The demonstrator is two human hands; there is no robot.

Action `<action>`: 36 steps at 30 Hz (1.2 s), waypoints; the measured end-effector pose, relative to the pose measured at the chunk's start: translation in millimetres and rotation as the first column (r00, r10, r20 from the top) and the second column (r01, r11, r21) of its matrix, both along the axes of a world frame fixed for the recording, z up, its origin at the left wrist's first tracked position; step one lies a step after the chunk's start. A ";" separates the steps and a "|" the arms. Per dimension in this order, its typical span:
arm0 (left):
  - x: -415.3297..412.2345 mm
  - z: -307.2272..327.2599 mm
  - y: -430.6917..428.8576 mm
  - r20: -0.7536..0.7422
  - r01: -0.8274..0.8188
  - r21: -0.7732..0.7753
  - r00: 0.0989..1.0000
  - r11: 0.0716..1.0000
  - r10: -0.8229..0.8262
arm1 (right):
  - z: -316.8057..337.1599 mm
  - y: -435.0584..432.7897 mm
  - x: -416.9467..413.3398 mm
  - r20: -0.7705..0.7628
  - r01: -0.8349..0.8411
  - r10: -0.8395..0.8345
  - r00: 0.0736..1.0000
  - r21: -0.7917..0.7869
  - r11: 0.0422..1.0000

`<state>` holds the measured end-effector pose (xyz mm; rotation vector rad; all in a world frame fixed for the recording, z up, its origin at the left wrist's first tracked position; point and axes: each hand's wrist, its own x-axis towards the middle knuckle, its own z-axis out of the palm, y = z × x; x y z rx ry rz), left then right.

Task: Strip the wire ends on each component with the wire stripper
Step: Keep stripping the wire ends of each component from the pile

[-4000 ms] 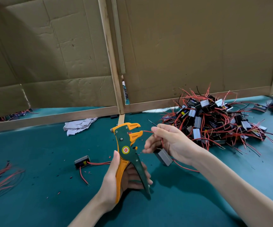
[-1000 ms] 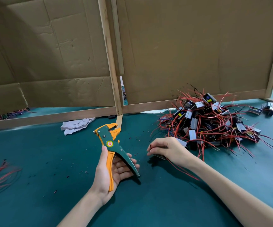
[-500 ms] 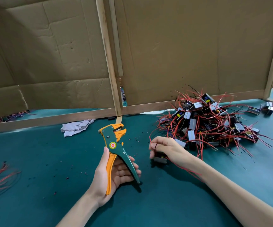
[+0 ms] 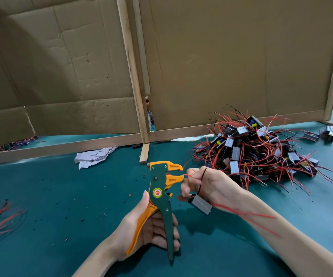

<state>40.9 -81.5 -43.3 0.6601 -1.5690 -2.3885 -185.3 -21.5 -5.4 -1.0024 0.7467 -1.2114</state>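
Gripping the wire stripper (image 4: 159,196) upright in the left hand (image 4: 141,230), with handles spread and jaws agape above the bench (image 4: 61,196). Pinching a red wire end (image 4: 187,175) in the right hand (image 4: 207,182), tip just short of the jaws, with the grey component (image 4: 199,203) dangling beneath (black lead looped over the knuckles). Likely to nick strands or strip unevenly if fed in crooked; could also slip out under the swinging weight.

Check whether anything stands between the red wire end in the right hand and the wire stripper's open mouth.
Nothing visible does. The red wire end, pinched by the right hand, points at the mouth of the wire stripper, only air between.
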 end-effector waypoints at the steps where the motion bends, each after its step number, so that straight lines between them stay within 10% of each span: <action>1: -0.1 -0.7 -0.3 -0.003 0.016 0.010 1.000 1.000 -0.016 | 0.2 0.1 -0.2 0.002 -0.002 0.002 1.000 -0.007 1.000; 10: -5.4 2.4 7.8 -0.025 0.082 -0.126 0.996 0.989 -0.086 | 2.4 0.9 2.7 -0.012 0.027 -0.027 1.000 -0.019 0.999; 23: -13.8 -2.4 26.6 0.011 -0.237 -0.195 0.970 0.952 0.243 | 4.8 4.2 7.7 0.033 0.036 -0.036 0.999 0.002 0.999; 36: -13.8 3.0 18.8 -0.082 -0.116 -0.133 0.991 0.984 0.106 | 1.0 -0.4 -2.3 -0.020 0.220 -0.219 0.976 0.061 0.974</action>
